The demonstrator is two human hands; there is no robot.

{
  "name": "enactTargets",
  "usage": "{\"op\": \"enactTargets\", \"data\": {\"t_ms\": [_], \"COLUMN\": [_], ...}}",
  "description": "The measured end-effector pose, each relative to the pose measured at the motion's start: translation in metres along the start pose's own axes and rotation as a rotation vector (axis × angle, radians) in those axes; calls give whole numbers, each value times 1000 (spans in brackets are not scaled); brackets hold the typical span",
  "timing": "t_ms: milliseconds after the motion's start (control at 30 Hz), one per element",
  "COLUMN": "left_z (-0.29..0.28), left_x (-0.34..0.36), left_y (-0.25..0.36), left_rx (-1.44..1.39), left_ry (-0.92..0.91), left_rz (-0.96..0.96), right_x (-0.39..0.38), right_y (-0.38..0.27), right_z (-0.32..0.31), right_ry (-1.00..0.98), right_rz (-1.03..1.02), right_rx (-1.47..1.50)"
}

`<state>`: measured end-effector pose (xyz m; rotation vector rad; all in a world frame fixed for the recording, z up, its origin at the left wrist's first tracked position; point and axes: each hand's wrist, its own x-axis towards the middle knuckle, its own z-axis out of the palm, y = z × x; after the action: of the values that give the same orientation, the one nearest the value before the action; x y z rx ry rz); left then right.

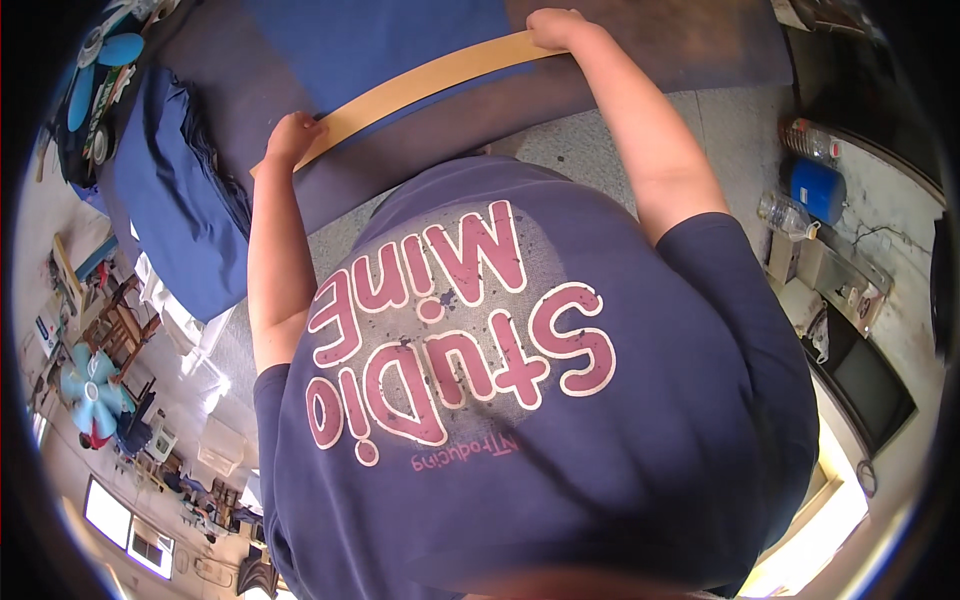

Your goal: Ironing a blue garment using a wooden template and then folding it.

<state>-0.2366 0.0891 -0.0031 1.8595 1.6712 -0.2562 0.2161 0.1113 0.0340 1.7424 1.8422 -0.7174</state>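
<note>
My left hand (294,140) is closed on the left part of a long flat yellow strip (430,75), perhaps a ruler, whose end shows just past my wrist. My right hand (553,30) grips the strip's right end. It slants up to the right across blue cloth (370,35) on a dark grey-brown work surface (680,45), near that surface's front edge. A narrow band of blue shows along the strip's lower edge. My dark printed shirt fills the lower middle of the view.
A pile of dark blue fabric (180,210) hangs at the left, below tools and blue fan blades (95,70). Plastic bottles (785,215) and a blue container (815,190) stand on the floor at right. Another fan (93,390) and assorted furniture show at the far left.
</note>
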Motion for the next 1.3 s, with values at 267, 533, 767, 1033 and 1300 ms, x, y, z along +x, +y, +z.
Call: {"op": "enactTargets", "data": {"t_ms": [267, 533, 767, 1033, 1300], "left_z": [3, -2, -5, 66, 93], "left_x": [1, 4, -9, -4, 22], "left_y": [-3, 0, 45, 191, 214], "left_rx": [-28, 29, 391, 145, 463], "left_ry": [22, -80, 134, 245, 274], "left_rz": [0, -31, -78, 864, 748], "right_x": [0, 3, -3, 4, -21], "right_y": [-1, 0, -6, 4, 9], "right_z": [1, 4, 22, 47, 64], "right_ry": [5, -14, 267, 309, 519], "right_rz": [28, 24, 24, -226, -373], "right_rx": [-2, 21, -115, 233, 265]}}
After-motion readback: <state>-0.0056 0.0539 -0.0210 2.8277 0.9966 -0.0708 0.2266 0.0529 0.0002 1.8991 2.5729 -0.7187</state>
